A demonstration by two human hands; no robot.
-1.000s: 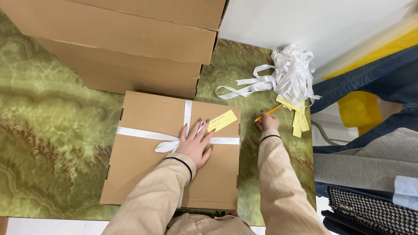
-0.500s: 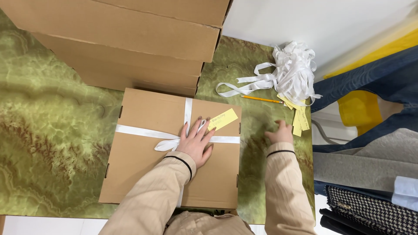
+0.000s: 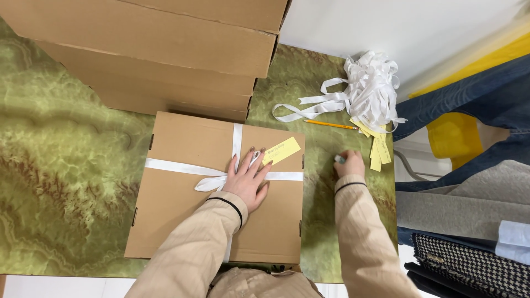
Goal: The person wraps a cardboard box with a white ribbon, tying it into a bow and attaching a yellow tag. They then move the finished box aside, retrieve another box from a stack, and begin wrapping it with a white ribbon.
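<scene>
Head view, only view. Box [image 3: 215, 187] lies flat on the green mat [image 3: 66, 182], tied with a white ribbon [image 3: 176, 168] crossing at a bow just left of the left hand [image 3: 247, 179]. That hand is spread flat, palm down, on the lid over the ribbon crossing; fingers extended, grasping nothing, just pressing. A yellow tag [image 3: 281, 150] lies on the lid at the fingertips, touching or nearly so, its long axis tilted up to the right. Right hand [image 3: 349, 164] is off the box, on the mat just beside the box's right edge, fingers curled over a small pale object [image 3: 339, 159]; too small to identify, and whether it is pinched or only touched cannot be told. Pencil [image 3: 330, 124] lies up-mat from the right hand, near but apart, long axis almost left-right, running toward the ribbon pile [image 3: 369, 91]. Spare yellow tags [image 3: 378, 152] sit just right of the right hand, under the pile's lower edge. Right hand is clearly nearer to pencil, spare tags and pile; left hand nearer to bow and tag. Stacked boxes [image 3: 149, 49] stand behind, touching the box's far edge.
</scene>
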